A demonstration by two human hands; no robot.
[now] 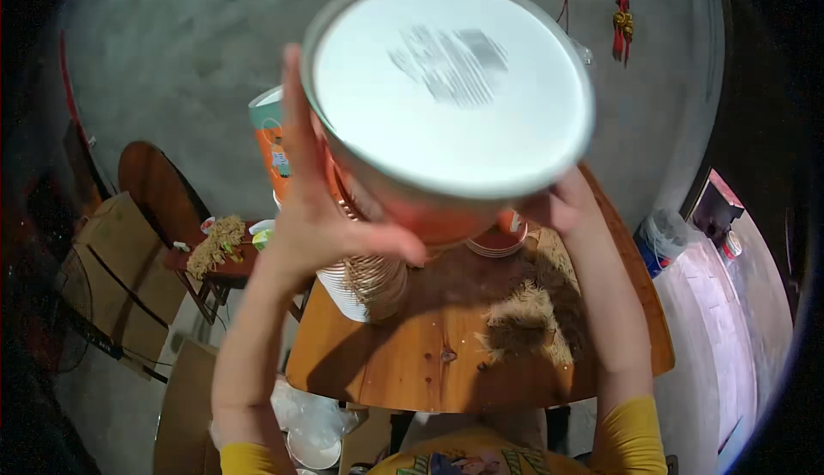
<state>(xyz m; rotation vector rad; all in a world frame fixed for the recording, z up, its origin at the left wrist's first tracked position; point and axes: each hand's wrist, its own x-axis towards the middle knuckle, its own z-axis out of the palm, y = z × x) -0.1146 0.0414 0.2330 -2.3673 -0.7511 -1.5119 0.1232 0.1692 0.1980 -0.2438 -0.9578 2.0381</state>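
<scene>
While spread left hand [318, 217] and half-hidden right hand [563, 205] clasp it, a round white-bottomed orange tub [455, 102] largely screens the brown wooden table's [412, 385] far edge.

Blurred container [455, 145], hands [313, 217] partly hidden

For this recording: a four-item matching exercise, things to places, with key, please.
1. Large round orange-and-white tub
2. White stack of nested containers
3. Round blue bucket
4. Red-and-gold hanging ornament

A. Picture's upper right
B. In left hand and right hand
C. Right of the brown wooden table
D. On the table's left side

Pairs: 1-B; 2-D; 3-C; 4-A
</scene>
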